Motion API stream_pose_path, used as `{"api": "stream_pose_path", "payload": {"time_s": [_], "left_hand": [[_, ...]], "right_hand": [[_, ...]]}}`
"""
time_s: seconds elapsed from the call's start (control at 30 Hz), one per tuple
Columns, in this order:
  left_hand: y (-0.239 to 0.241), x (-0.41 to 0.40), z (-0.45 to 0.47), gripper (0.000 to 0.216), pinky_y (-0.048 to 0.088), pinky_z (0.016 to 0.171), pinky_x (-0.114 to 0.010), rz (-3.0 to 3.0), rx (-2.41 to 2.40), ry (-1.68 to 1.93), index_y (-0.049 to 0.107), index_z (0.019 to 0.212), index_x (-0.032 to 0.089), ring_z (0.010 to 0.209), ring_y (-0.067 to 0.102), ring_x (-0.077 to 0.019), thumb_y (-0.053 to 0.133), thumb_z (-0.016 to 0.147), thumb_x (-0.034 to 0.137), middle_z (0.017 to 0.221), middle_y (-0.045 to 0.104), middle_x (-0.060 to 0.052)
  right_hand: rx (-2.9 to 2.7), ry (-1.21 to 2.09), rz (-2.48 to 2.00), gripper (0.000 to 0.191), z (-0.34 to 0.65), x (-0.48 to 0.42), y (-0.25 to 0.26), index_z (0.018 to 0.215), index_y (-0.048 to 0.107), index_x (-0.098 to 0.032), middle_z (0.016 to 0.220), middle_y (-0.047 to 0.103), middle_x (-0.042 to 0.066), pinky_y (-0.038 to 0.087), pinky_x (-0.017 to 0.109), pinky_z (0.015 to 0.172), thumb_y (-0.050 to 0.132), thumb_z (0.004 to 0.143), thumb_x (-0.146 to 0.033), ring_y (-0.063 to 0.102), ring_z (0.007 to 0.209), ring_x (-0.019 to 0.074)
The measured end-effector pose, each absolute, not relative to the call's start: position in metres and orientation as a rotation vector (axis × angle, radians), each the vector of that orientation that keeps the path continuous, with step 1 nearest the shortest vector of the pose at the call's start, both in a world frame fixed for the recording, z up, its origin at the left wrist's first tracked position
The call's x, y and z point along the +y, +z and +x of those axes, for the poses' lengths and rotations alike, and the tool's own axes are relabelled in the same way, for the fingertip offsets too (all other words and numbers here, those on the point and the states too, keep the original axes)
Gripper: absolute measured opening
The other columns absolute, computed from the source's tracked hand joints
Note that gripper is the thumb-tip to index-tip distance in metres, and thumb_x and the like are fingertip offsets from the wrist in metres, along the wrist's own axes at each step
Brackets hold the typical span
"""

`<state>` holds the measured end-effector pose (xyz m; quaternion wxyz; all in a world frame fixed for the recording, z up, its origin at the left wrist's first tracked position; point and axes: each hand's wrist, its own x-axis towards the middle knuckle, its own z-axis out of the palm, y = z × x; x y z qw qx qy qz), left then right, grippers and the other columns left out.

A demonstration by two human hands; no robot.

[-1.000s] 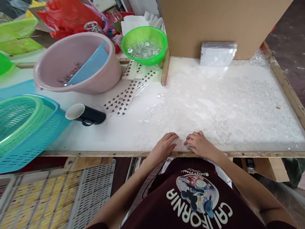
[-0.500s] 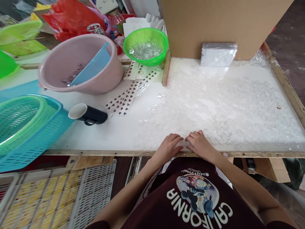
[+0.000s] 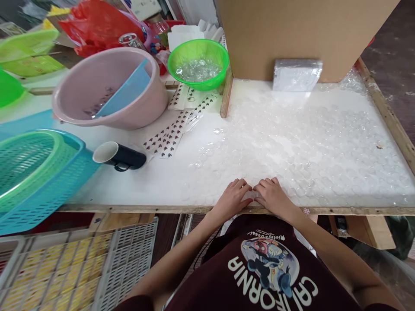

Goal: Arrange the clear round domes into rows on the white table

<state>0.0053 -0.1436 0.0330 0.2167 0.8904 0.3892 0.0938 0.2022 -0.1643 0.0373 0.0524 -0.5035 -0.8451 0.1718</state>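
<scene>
My left hand (image 3: 234,197) and my right hand (image 3: 272,196) meet at the table's front edge, fingertips almost touching. The fingers of both are curled, with thumbs near the forefingers. Whatever lies between the fingertips is too small and see-through to make out. Around and beyond my hands, many clear, round, flat pieces (image 3: 301,172) cover the white tabletop (image 3: 162,185). Some lie right beside my fingers.
At left stand a pink basin (image 3: 110,116) holding a blue board, a dark mug (image 3: 129,156) on its side, and teal baskets (image 3: 81,168). A green bowl (image 3: 201,84) holds clear pieces. Printed sticker sheets (image 3: 167,136) lie nearby. A cardboard box (image 3: 292,34) stands behind a wrapped stack (image 3: 296,77).
Both hands stay at the same place on the table's edge; the left has shifted very slightly right and its fingertips have come closer to the right hand. Nothing else has visibly moved.
</scene>
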Motion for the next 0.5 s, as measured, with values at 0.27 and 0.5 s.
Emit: {"api": "stream_pose_path", "payload": {"time_s": [0.27, 0.5], "left_hand": [[0.034, -0.137, -0.026, 0.016, 0.051, 0.083, -0.038, 2.344, 1.191, 0.459, 0.059, 0.107, 0.021, 0.098, 0.059, -0.0241, 0.062, 0.092, 0.025, 0.102, 0.061, -0.007], [0.021, -0.109, -0.068, 0.016, 0.050, 0.084, -0.042, 2.239, 1.818, 0.555, 0.059, 0.102, 0.019, 0.095, 0.059, -0.0282, 0.060, 0.089, 0.029, 0.097, 0.061, -0.009]], "right_hand": [[-2.551, 0.533, -1.548, 0.019, 0.205, -0.166, 0.039, 0.106, 0.064, -0.017, 0.105, 0.064, 0.009, 0.031, 0.038, 0.090, 0.069, 0.089, -0.024, 0.055, 0.103, 0.0249], [-2.574, 0.566, -1.476, 0.020, 0.199, -0.165, 0.037, 0.106, 0.062, -0.018, 0.110, 0.065, 0.009, 0.031, 0.037, 0.089, 0.070, 0.088, -0.024, 0.055, 0.102, 0.0243]]}}
